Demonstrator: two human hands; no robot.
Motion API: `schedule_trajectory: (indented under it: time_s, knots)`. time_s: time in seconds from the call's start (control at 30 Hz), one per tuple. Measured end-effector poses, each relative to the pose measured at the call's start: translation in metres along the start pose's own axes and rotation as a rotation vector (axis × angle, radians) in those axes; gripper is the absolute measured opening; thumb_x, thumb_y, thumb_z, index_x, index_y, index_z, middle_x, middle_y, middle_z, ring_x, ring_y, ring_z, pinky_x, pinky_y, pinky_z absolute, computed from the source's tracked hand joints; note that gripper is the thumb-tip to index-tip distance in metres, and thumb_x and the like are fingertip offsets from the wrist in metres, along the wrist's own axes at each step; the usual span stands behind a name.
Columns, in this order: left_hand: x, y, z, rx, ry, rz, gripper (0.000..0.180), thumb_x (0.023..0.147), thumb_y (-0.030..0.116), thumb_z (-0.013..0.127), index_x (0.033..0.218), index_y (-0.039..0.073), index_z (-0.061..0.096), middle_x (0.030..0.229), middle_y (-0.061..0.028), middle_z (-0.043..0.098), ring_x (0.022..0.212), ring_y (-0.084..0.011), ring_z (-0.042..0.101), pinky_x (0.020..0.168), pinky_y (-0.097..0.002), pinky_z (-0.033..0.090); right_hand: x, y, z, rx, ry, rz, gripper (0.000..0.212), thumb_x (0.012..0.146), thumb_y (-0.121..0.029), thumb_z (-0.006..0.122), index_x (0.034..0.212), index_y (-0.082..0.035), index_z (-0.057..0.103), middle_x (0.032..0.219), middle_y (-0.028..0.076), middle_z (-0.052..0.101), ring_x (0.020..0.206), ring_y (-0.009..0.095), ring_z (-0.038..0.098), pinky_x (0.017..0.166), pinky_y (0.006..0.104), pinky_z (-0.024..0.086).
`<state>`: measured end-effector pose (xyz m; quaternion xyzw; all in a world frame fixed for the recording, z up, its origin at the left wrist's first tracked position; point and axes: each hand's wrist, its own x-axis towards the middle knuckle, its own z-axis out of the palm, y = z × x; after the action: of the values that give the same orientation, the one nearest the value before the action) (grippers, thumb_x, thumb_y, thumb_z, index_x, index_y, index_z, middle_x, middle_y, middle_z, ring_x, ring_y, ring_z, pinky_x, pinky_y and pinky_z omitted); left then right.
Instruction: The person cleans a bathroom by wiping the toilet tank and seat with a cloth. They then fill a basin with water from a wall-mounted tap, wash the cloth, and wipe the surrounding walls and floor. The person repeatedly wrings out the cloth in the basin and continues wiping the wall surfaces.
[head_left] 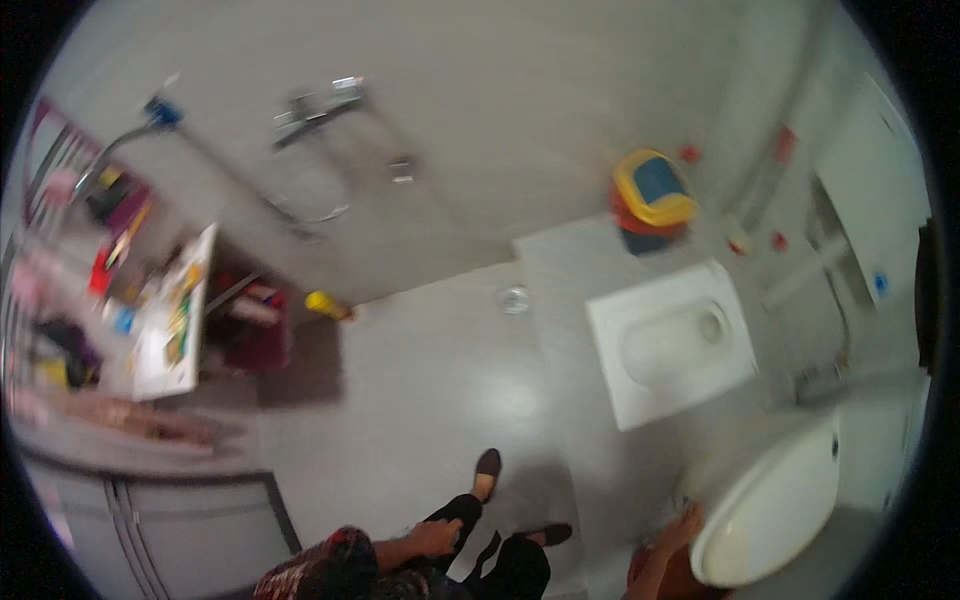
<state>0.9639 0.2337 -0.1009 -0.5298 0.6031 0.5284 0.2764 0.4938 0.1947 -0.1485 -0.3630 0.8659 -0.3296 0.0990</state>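
Note:
My left hand (437, 537) rests in front of my dark trousers (515, 570), its fingers curled closed. What it holds, if anything, does not show. A dark strap (487, 550) hangs between my legs. At the lower right my right hand (683, 528) reaches beside the rim of a white washbasin (770, 520). Blur hides how its fingers are set. Under that forearm shows part of a reddish-brown bucket-like thing (655, 575). A small shiny fitting is near its fingertips, too blurred to name.
A white squat toilet (672, 340) is set in a raised grey floor step. Behind it stands a yellow-and-red lidded bin (650, 195). At left, a cluttered white shelf (170, 340) is beside a purple-red bin (260, 330). A mixer tap (318, 112) is on the far wall.

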Motion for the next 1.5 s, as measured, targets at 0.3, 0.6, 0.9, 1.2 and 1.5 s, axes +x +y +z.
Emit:
schedule_trajectory:
  time_s: [0.3, 0.6, 0.9, 1.2, 1.5]
  knots:
    - [-0.029, -0.094, -0.039, -0.311, 0.261, -0.064, 0.058, 0.081, 0.03, 0.061, 0.125, 0.009, 0.028, 0.111, -0.0231, 0.049, 0.097, -0.0432, 0.053, 0.076, -0.0525, 0.044, -0.094, -0.062, 0.076, 0.104, -0.524, 0.06, 0.052, 0.085, -0.035, 0.057, 0.117, 0.005, 0.048, 0.112, 0.025, 0.05, 0.096, 0.035, 0.05, 0.084, 0.0432, 0.042]
    - [-0.106, -0.126, -0.141, -0.712, 0.828, -0.504, 0.058, 0.078, 0.044, 0.053, 0.12, 0.009, 0.037, 0.11, -0.0253, 0.051, 0.099, -0.0415, 0.053, 0.081, -0.0485, 0.044, -0.023, -0.112, 0.106, 0.06, -0.749, 0.107, 0.053, 0.084, -0.033, 0.059, 0.119, 0.004, 0.045, 0.088, 0.017, 0.058, 0.067, 0.023, 0.053, 0.058, 0.0357, 0.046]
    - [-0.204, -0.278, -0.185, -1.159, 2.017, -0.909, 0.042, 0.079, 0.015, 0.042, 0.117, -0.001, 0.033, 0.086, -0.0204, 0.051, 0.079, -0.0376, 0.051, 0.081, -0.0442, 0.04, -0.049, -0.148, 0.124, -0.277, -0.721, -0.195, 0.061, 0.085, -0.042, 0.054, 0.125, 0.003, 0.043, 0.105, 0.023, 0.058, 0.09, 0.033, 0.058, 0.077, 0.0405, 0.047]
    - [-0.338, -0.517, -0.264, -0.443, 2.142, -1.305, 0.044, 0.082, 0.021, 0.052, 0.116, -0.007, 0.048, 0.113, -0.023, 0.045, 0.101, -0.0361, 0.048, 0.087, -0.042, 0.039, -0.194, -0.273, 0.154, -0.012, -0.511, -0.039, 0.022, 0.08, -0.008, 0.054, 0.096, 0.007, 0.053, 0.084, 0.019, 0.057, 0.077, 0.034, 0.056, 0.072, 0.0381, 0.044]
    - [-0.299, -0.422, -0.37, 0.194, 1.493, -1.405, 0.028, 0.077, 0.032, 0.058, 0.088, 0.006, 0.062, 0.098, -0.0135, 0.056, 0.085, -0.0279, 0.056, 0.064, -0.0407, 0.044, -0.216, -0.27, 0.138, -0.082, -0.26, 0.13, 0.029, 0.071, -0.011, 0.054, 0.099, -0.001, 0.055, 0.083, 0.022, 0.059, 0.082, 0.038, 0.057, 0.071, 0.0439, 0.045]
